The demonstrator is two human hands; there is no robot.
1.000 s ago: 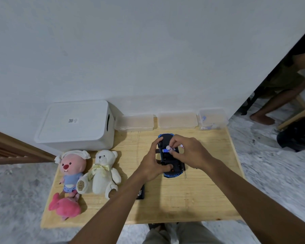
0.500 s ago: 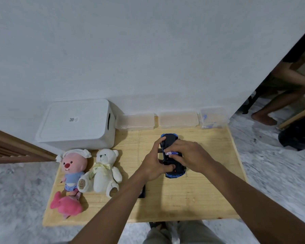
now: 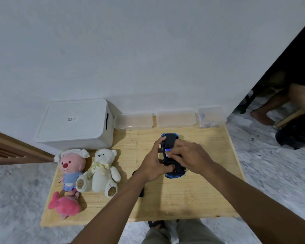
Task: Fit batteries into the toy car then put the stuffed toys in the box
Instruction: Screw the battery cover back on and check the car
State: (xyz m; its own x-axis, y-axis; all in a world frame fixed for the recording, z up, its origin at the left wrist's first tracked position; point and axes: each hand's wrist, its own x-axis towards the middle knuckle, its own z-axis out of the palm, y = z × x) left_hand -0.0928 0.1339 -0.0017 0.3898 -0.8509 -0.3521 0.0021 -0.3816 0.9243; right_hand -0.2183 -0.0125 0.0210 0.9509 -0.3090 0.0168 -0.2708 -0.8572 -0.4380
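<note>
Left of the toy car (image 3: pixel 171 141), a white lidded box (image 3: pixel 74 124), pink plush (image 3: pixel 70 166) and white teddy bear (image 3: pixel 102 169) are sitting. The left hand (image 3: pixel 153 162) is clasping the upturned car's side, thumb underneath. The right hand (image 3: pixel 188 155) is arching over it, fingertips pressing a battery (image 3: pixel 168 150) into the underside on the wooden table (image 3: pixel 201 191).

3 clear plastic containers (image 3: pixel 176 119) line the wall beyond the hands on the wooden table (image 3: pixel 192 196); the rightmost holds small bluish items. A dark flat object (image 3: pixel 141 191) lies under the left forearm
</note>
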